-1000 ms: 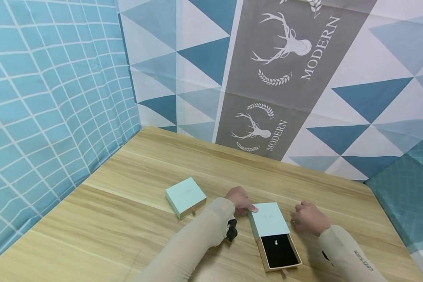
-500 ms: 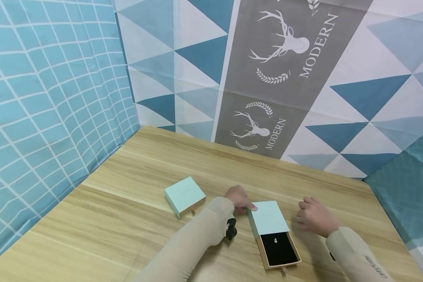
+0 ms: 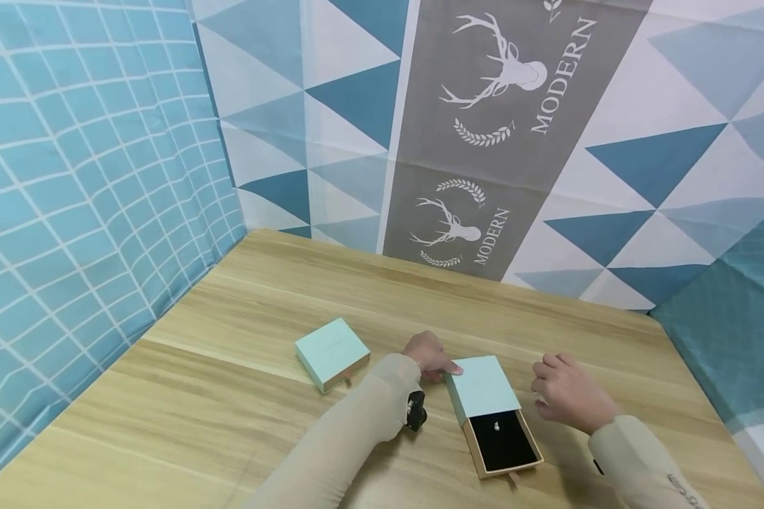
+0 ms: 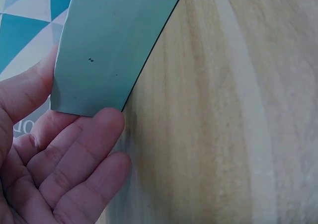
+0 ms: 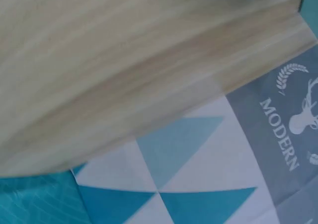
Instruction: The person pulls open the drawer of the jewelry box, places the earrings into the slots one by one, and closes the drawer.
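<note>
A mint-green drawer-style jewelry box (image 3: 484,387) lies on the table in the head view, its drawer (image 3: 504,442) pulled partway out toward the person. On the drawer's black lining sits a small shiny piece of jewelry (image 3: 496,426). My left hand (image 3: 429,355) holds the box's far left corner, thumb on top and fingers against the side; the left wrist view shows the fingers (image 4: 89,159) bent at the box end. My right hand (image 3: 569,392) is apart from the box, to its right, with fingers curled. Whether they pinch something small is unclear; the right wrist view does not show the hand.
A second mint-green box (image 3: 333,353), closed, lies left of my left hand. The wooden table (image 3: 229,396) meets a patterned cloth wall (image 3: 346,162) at the back and a blue tiled-print cloth (image 3: 89,162) on the left.
My right hand has moved a little to the right, away from the box. My left hand keeps its hold, and the drawer stays equally far out. The head view has shifted slightly.
</note>
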Available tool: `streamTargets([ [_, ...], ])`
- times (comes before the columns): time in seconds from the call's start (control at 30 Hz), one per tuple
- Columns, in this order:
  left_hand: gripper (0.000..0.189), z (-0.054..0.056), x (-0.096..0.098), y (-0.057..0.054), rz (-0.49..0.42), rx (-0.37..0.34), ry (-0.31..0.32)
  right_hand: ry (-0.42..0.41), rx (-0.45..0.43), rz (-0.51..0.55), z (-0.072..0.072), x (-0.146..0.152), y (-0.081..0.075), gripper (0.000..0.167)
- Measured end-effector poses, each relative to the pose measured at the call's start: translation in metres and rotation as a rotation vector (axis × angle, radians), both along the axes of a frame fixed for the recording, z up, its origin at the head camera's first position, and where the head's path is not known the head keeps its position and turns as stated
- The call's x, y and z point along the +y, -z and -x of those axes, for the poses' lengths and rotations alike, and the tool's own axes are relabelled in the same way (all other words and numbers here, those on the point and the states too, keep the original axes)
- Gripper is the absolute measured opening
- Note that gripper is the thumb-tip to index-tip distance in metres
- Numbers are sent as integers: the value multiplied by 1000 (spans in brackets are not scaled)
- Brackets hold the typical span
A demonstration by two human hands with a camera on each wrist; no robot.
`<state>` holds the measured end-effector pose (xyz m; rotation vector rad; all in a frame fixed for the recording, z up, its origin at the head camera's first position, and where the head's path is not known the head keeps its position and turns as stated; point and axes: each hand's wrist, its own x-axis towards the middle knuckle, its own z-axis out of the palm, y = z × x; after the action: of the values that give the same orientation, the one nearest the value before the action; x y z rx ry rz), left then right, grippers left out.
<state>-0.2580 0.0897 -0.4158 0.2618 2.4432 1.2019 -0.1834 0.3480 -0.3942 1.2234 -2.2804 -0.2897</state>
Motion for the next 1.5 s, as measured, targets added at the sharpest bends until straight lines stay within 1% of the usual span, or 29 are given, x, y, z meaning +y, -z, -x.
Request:
streamTargets([
  [0.13, 59, 3, 1, 2, 10, 4, -4, -29, 10, -40, -2, -3, -10, 28],
  [0.27, 60, 4, 1, 3, 4, 5, -2, -8, 8, -113, -8, -11, -22, 36],
  [0.37, 59, 4, 0, 0, -4, -8, 2, 5, -3, -149, -13, -18, -26, 39],
  [0.5, 48, 0, -1, -4, -9, -16, 8, -4, -28, -157, -17, -24, -26, 40],
  [0.57, 44, -2, -1, -7, -9, -7, 10, 2, -50, -154, -19, -26, -26, 40],
  [0.63, 40, -3, -1, -6, -11, 5, 12, 12, -89, -147, -21, -27, -27, 40],
  [0.8, 42, -4, -2, -6, -13, 11, 23, 20, -166, -150, -26, -33, -29, 41],
  [0.9, 40, -3, -3, -6, -21, 5, 22, 4, -162, -159, -27, -38, -30, 39],
  [1.0, 39, -2, -4, -5, -31, -3, 19, -30, -142, -142, -28, -42, -28, 34],
  [1.13, 46, -1, -4, -5, -30, -5, 15, -70, -113, -128, -29, -44, -23, 32],
  [1.2, 51, -1, -3, -5, -21, -4, 8, -80, -102, -139, -28, -45, -20, 34],
  [1.37, 57, -2, -2, -6, 2, 0, 6, -68, -81, -174, -29, -46, -16, 37],
  [1.5, 56, -2, -1, -7, 5, -4, 0, -34, -70, -205, -30, -47, -15, 34],
])
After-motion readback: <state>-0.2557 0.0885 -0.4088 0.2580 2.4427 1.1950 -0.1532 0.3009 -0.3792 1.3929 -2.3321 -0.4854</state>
